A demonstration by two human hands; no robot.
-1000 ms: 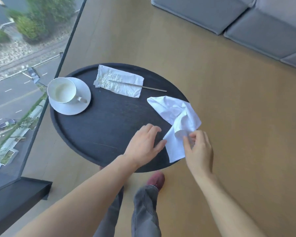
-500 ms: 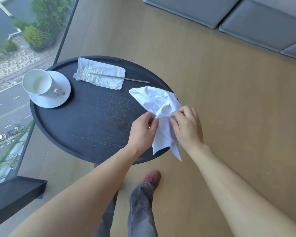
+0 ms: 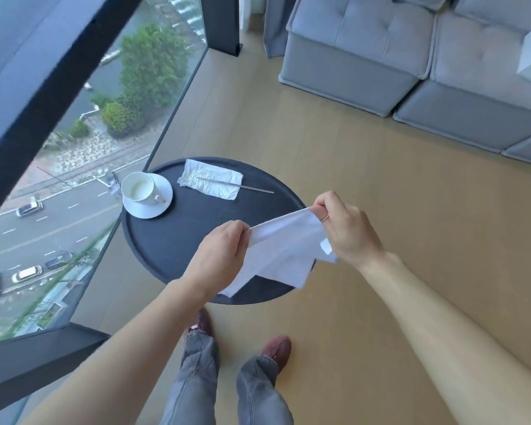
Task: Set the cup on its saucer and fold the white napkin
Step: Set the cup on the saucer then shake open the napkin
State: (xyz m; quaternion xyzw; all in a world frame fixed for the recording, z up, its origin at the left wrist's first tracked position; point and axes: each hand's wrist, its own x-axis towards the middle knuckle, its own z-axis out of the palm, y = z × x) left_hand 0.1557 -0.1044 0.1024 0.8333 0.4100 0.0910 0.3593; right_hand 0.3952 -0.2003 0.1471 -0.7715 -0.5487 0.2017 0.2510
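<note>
Now, napkin: the plain white cloth napkin [image 3: 284, 251] is lifted above the near right edge of the round black table [image 3: 178, 237], its top edge pulled taut, the rest hanging in loose folds.
Left hand: the left hand [image 3: 219, 256] is pinched closed on the napkin's left upper corner.
Right hand: the right hand [image 3: 345, 230] is pinched closed on the right upper corner, held higher than the left.
Cup: the white ceramic cup [image 3: 139, 188] stands upright on the round white saucer [image 3: 147, 207] at the table's far left edge, handle turned toward the table's centre.
Far edge: a crumpled white paper wrapper [image 3: 210, 182] lies flat with a thin metal stick [image 3: 256, 188] poking out on its right.
</note>
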